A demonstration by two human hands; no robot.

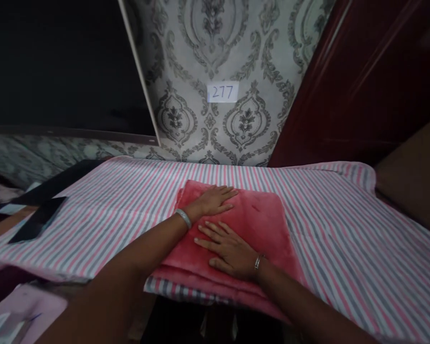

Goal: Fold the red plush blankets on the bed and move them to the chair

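Observation:
A folded red plush cloth [261, 224] lies on a striped sheet [344, 239] of pink, grey and white that covers the table. Its layered front edge faces me and reaches the table's near edge. My left hand [215, 199] rests flat on the cloth's upper left part, fingers stretched to the right. Lower down, near the middle, my right hand [232, 251] presses flat with its fingers spread, pointing left. Neither hand grips anything. A bangle [184, 218] sits on my left wrist and a thin bracelet [258, 262] on my right.
A dark phone-like slab [39, 220] lies at the table's left edge. A large black screen [64, 67] hangs at the upper left. A paper label [222, 91] marked 277 is on the patterned wall. Dark red glossy furniture [358, 81] stands at the right, behind the table.

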